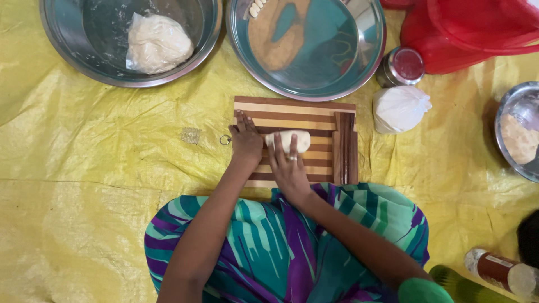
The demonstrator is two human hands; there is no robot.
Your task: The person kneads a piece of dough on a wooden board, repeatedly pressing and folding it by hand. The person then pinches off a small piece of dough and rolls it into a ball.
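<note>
Nearest to you, your lap was draped in green, teal and purple patterned cloth (292,252), and a bottle with a red label (501,272) lay at your right on the yellow plastic sheet (84,168).

Just beyond your knees sat the striped wooden board (297,109). Your left hand (246,140) lay flat on its left edge, fingers loosely together, gripping nothing. Your right hand (287,165), a ring on one finger, rested palm down with its fingers spread over the near end of the dough roll (292,140), pressing on it rather than closing around it. The roll lay crosswise near the middle of the board, just left of a ridged wooden block (345,147).

To the right of the board were a tied white bag (400,108) and a small steel tin with a red lid (400,66). At the right edge a steel bowl (508,112) held pale dough.

Farthest off, a steel basin (67,50) held a lump of dough (158,43), beside a wide steel plate (365,50) and red fabric (466,33).
</note>
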